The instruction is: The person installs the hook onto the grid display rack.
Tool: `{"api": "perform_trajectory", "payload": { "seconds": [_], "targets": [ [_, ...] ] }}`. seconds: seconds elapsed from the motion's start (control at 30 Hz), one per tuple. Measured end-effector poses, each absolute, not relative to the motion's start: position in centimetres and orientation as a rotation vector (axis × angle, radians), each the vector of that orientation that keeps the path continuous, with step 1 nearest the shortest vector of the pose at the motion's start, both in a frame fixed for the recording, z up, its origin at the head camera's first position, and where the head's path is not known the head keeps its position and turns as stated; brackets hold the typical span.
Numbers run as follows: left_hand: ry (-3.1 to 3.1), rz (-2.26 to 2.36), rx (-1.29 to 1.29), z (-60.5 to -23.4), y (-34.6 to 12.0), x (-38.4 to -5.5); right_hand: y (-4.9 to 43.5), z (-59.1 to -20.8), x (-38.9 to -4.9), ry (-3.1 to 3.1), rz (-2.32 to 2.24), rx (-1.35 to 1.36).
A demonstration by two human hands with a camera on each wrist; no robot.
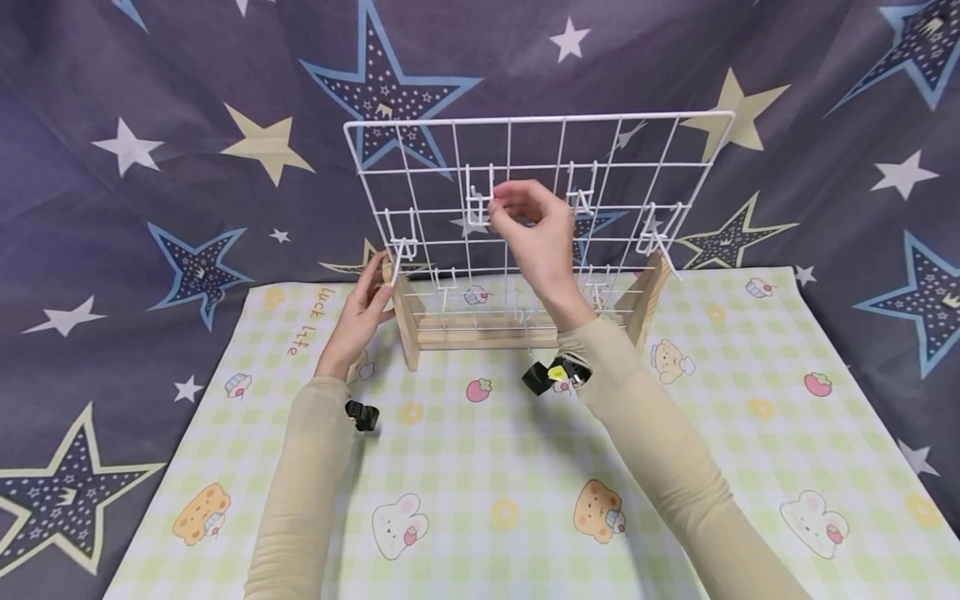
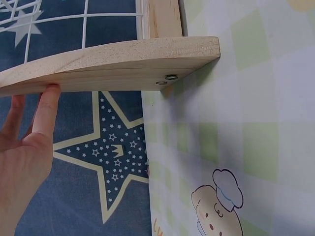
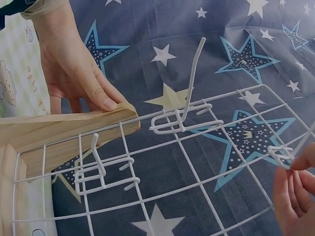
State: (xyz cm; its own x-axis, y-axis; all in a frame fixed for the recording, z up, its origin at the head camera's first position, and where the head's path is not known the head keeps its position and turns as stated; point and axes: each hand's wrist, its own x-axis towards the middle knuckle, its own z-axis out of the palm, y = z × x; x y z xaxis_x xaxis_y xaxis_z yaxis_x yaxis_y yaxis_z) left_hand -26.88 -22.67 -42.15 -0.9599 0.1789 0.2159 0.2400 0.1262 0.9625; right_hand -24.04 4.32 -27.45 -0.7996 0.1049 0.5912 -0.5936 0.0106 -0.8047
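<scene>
A white wire grid rack (image 1: pixel 536 170) stands on a wooden base, with several white wire hooks hung on it. At the upper left middle of the grid, my right hand (image 1: pixel 536 242) pinches a white hook (image 3: pixel 280 153) between thumb and fingertips. Most of that hook's prong is hidden by the fingers. My left hand (image 1: pixel 360 315) touches the outer face of the left wooden side support (image 2: pixel 113 66), its fingers fairly straight. A nearby hook (image 1: pixel 403 248) hangs on the grid beside this support, and another hook (image 1: pixel 581 200) hangs right of my right hand.
The right wooden support (image 1: pixel 645 304) carries the grid's other end, with a hook (image 1: pixel 660 237) close by. Smaller hooks (image 1: pixel 446 287) hang lower on the grid. A checked tablecloth (image 1: pixel 465 467) lies under the rack, and a star-patterned curtain (image 1: pixel 187 75) hangs behind.
</scene>
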Motion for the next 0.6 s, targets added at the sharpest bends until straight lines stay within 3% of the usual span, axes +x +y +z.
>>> {"api": "perform_trajectory", "payload": {
  "seconds": [0.6],
  "targets": [
    [-2.348,-1.972,-0.433,-39.6,-21.8,-25.5,5.2,-29.5,-21.9,-1.908,1.943,0.520]
  ]
}}
